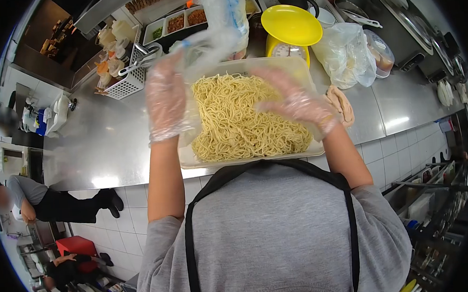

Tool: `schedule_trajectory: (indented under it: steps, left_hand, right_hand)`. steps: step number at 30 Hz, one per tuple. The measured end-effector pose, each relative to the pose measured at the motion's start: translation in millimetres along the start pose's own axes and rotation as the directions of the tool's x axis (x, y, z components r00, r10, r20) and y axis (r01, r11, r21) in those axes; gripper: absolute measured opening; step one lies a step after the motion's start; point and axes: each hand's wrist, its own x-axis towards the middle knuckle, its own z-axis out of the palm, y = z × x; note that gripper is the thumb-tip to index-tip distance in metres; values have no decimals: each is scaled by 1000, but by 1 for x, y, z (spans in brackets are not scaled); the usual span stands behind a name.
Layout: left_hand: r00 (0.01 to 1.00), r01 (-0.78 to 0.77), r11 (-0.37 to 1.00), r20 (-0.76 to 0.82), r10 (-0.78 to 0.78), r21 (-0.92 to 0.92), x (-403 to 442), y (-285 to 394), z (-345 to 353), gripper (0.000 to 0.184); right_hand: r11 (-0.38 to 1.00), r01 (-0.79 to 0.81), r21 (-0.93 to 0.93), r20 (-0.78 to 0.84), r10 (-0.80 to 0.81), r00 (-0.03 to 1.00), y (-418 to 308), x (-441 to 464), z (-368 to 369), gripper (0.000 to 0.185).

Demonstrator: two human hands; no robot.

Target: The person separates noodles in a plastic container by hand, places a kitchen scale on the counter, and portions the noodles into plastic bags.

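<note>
Yellow noodles (243, 121) fill much of a shallow translucent tray (319, 148) on the steel counter. Both my hands wear clear plastic gloves. At the tray's left side my left hand (167, 96) is raised, its fingers closed on a clear plastic bag (208, 51) that is smeared by motion. Over the upper right part of the noodles, my right hand (298, 103) has its fingers spread and holds nothing; its fingertips are blurred.
Behind the tray stand a yellow scale (291, 25), plastic-wrapped goods (224, 11) and food containers (175, 23). A white basket (127, 85) with bottles is left. A filled plastic bag (345, 53) and cloth (339, 106) lie right. Two people (27, 191) are at far left.
</note>
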Motion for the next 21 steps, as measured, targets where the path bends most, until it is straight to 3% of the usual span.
schedule_trajectory:
  steps: [1, 2, 4, 5, 7, 8, 10, 11, 13, 14, 16, 17, 19, 21]
  left_hand:
    - [978, 189, 970, -57, -200, -153, -3, -2, -4, 31]
    - [978, 189, 970, -56, -200, -151, -8, -2, -5, 31]
    - [910, 377, 844, -19, -415, -383, -21, -7, -4, 30]
    - [910, 377, 845, -21, -415, -380, -29, -11, -2, 30]
    - [896, 425, 852, 7, -445, -305, -45, -18, 4, 31]
    - [875, 451, 824, -12, -484, -341, -52, -21, 7, 38]
    - [876, 426, 819, -49, -479, -383, -63, -26, 12, 34]
    - [876, 407, 810, -72, -477, -421, -68, -26, 13, 32]
    - [855, 434, 779, -65, -514, -452, -67, -18, 15, 31]
    - [840, 455, 749, -47, -540, -482, -66, -14, 17, 30]
    - [847, 467, 747, -2, -531, -474, -71, -18, 26, 31]
    - [855, 476, 747, 42, -518, -464, -72, -22, 31, 32]
    - [852, 489, 731, 80, -517, -477, -77, -29, 45, 34]
    - [946, 317, 945, 99, -309, -85, -77, -36, 44, 48]
  right_hand:
    - [975, 114, -193, 118, -92, 989, 9, -1, 12, 67]
    - [975, 113, -192, 118, -92, 989, 12, -1, 24, 67]
    - [869, 118, -481, 256, 10, 967, 14, 0, 43, 56]
    - [869, 121, -480, 257, 7, 966, 20, 4, 44, 56]
    - [947, 136, -291, 389, -13, 921, 35, 14, 34, 48]
    - [946, 143, -292, 391, -18, 920, 37, 13, 25, 48]
    - [982, 180, -62, 328, -150, 933, 33, 14, -4, 52]
    - [980, 188, -63, 338, -156, 928, 25, 15, -17, 52]
    - [969, 212, -125, 137, -195, 971, 11, 13, -35, 48]
    - [968, 219, -122, 141, -202, 969, 14, 12, -35, 48]
    - [977, 204, 62, 37, -207, 978, 22, 14, -35, 52]
    - [971, 234, 57, 38, -236, 971, 24, 17, -34, 52]
    - [965, 260, -34, 252, -244, 937, 26, 20, -25, 58]
    - [967, 154, -204, 376, -68, 924, 29, 24, -1, 58]
